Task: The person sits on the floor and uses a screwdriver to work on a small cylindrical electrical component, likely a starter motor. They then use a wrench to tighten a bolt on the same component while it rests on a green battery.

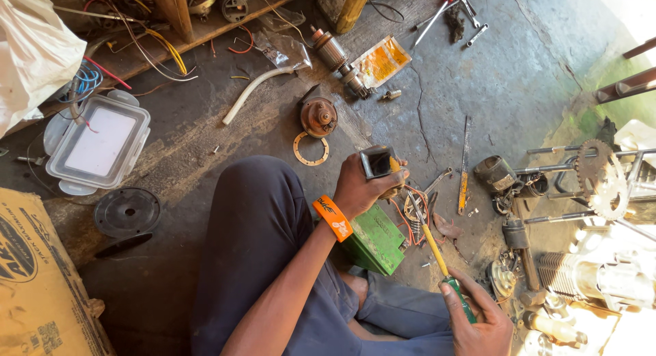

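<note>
- Two hands are seen at lower centre of the frame.
- Left hand (361,188) is closed around a small dark meter (378,162).
- Right hand (478,322) is gripped around a screwdriver (437,257), beside a green battery (374,241).

Cardboard box (41,288) cut off at left edge; glare blurs right corner

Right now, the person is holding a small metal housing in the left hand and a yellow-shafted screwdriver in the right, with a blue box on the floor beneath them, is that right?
Not quite: the box is green, not blue, as the head view shows. The left hand does hold the small metal housing, and the right hand the yellow-shafted screwdriver.
</note>
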